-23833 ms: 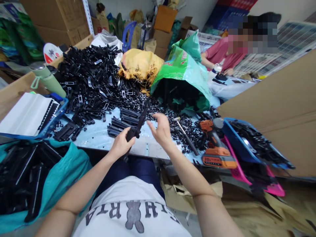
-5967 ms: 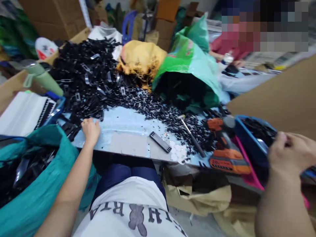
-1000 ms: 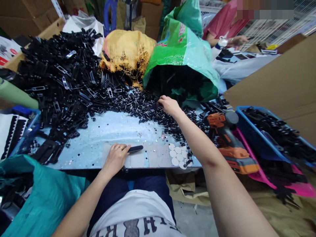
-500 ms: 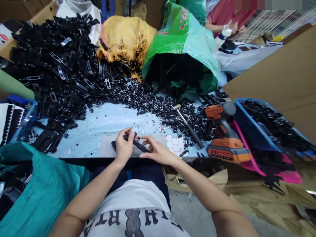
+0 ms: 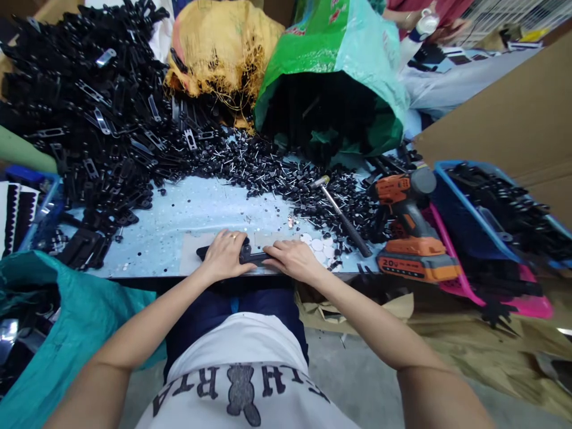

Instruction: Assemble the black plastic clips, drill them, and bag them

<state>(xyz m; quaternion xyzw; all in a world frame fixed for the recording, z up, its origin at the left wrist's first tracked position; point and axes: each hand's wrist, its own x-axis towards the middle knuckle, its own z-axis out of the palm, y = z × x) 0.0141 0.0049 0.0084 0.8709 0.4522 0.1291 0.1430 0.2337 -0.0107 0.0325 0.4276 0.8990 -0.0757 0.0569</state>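
Head view: a flat black plastic strip (image 5: 250,257) is pressed against the near edge of the light blue desk (image 5: 196,208) by both hands. The left hand (image 5: 226,256) is laid palm down over the strip's left part, fingers loosely curled over it, its tip showing at the left of the hand. The right hand (image 5: 292,260) is set flat on the right end, fingers together and pointing left. Just beside the right hand, white round discs (image 5: 318,245) are seen. Farther back, a heap of small black screws (image 5: 286,176) and a hammer (image 5: 342,215) lie near an orange cordless drill (image 5: 404,229). A large pile of black plastic parts (image 5: 96,113) fills the desk's left.
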